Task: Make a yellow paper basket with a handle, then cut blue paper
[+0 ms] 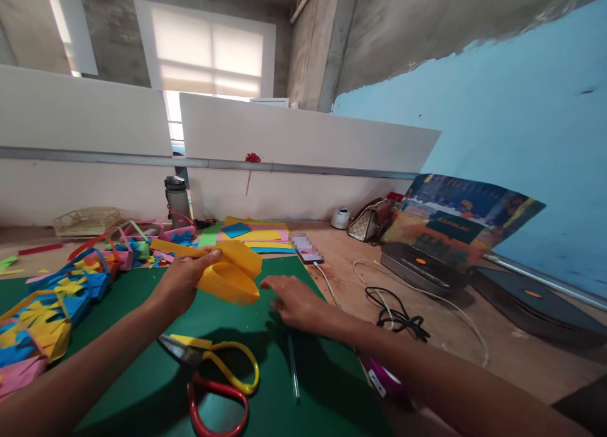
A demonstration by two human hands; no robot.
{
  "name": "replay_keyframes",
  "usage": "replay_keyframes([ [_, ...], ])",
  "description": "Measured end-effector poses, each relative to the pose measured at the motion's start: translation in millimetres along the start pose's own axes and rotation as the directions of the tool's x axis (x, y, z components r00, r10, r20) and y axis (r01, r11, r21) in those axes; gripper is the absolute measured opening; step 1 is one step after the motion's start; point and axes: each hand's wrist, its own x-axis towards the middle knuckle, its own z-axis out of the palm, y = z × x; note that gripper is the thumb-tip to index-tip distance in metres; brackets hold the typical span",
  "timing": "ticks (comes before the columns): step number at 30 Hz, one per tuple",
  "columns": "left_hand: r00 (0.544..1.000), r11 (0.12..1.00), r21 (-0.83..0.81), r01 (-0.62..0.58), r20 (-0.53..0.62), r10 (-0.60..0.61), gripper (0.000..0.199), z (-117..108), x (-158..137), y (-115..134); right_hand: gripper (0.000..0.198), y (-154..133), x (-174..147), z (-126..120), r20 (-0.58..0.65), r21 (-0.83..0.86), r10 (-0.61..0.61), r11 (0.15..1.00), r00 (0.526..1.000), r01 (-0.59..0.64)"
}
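I take the scissors (pixel 195 358) as the landmark, because they lie clearly on the green mat (pixel 118 361). Beyond them, raised above the mat, is the yellow paper piece (pixel 227 283), folded into an open loop. Its long axis goes roughly from left to right, across the view. At its left side the left hand (pixel 183 277) is pinching it, with the thumb on top; this hand is also beyond the scissors, a little to their left. A narrow yellow strip (pixel 174 248) sticks out behind this hand, and it seems to belong to the same paper.

The right hand (pixel 296 303) is beyond the scissors and to their right. Its fingers are half bent and I see nothing held in them, so I judge it released. The forefinger points at the free right end of the loop and is just beside it; whether it touches, I cannot tell. So the important relation is this small one: the left hand is on the paper, while the right hand is the nearer one to its free end.

To the right of the scissors a clear stick (pixel 293 369) lies lengthwise, under the right hand's side.
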Motion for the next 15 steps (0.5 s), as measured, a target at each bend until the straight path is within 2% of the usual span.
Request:
replay_keyframes([
  [4,0.993,0.989,-0.124,0.078,0.098,-0.066,0.027,10,2,-13,0.024,47,50,-37,-0.006,-0.095,0.167,0.981,0.986,-0.166],
  [7,0.982,0.979,-0.141,0.147,0.142,-0.127,0.029,17,3,-24,0.03,89,86,-54,0.016,-0.154,0.263,0.954,0.965,-0.257],
  [11,0.972,0.965,-0.158,0.209,0.144,-0.187,0.026,18,7,-33,0.03,127,113,-50,0.069,-0.223,0.351,0.918,0.934,-0.328],
  [15,0.969,0.965,-0.159,0.209,0.17,-0.181,0.025,13,12,-37,0.031,150,125,-35,0.11,-0.28,0.412,0.886,0.904,-0.37],
])
